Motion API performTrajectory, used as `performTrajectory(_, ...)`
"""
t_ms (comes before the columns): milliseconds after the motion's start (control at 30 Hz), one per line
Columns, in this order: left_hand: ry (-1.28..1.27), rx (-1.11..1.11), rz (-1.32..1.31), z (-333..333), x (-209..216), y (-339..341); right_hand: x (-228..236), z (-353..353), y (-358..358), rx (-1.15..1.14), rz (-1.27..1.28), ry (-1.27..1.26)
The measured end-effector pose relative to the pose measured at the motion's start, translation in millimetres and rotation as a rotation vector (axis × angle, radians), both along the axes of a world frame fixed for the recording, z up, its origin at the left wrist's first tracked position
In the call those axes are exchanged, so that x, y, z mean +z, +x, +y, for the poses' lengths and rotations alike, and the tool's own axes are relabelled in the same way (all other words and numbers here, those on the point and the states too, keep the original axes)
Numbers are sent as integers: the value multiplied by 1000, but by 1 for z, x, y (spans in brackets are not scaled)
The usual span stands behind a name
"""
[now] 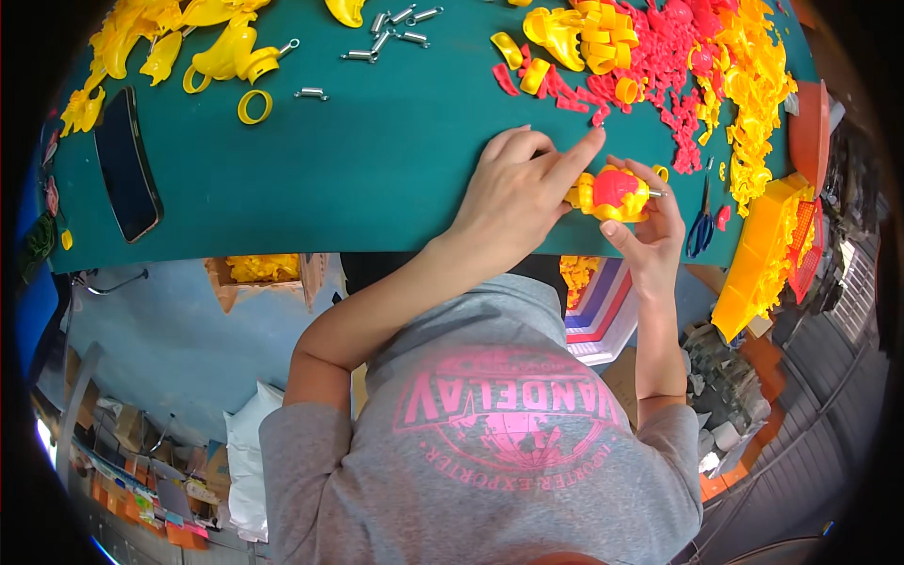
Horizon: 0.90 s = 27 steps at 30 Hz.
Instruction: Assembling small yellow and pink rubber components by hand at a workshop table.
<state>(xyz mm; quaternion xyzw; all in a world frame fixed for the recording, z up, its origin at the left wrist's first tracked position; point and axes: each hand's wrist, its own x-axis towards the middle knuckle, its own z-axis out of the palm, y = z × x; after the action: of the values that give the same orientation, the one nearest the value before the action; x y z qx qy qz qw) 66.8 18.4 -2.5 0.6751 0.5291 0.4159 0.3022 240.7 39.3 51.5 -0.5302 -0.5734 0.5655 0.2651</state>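
Both hands, left hand point(513, 193) and right hand point(650, 221), grip one yellow-and-red toy point(612, 191); two scissors point(702, 226) lie beside.

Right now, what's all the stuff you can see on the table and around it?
toy: one, yellow with a red part, held between both hands
phone: one, black, table's left side
scissors: one, blue handles, right of the hands
metal pins: several, silver, top middle
ring: one, yellow, top left
yellow parts: many, top left pile
red and yellow parts: many, top right heap
bin: one, yellow, right edge
table: one, teal top
left hand: one, fingers on the toy
right hand: one, gripping the toy
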Motion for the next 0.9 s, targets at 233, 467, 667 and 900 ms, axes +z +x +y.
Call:
performTrajectory(233, 15, -11, -14, 3, -1, 2, -2, -1, 1, -23, -49, -2)
performTrajectory(467, 16, -31, 27, 2, -3, 0, 5, 1, 8, 24, -125, 195)
performTrajectory(667, -14, -10, 27, 3, -3, 2, 1, -4, 1, 134, -287, 280)
performTrajectory(900, -22, -10, 10, 3, -6, 2, -3, -7, 3, 240, -367, 355)
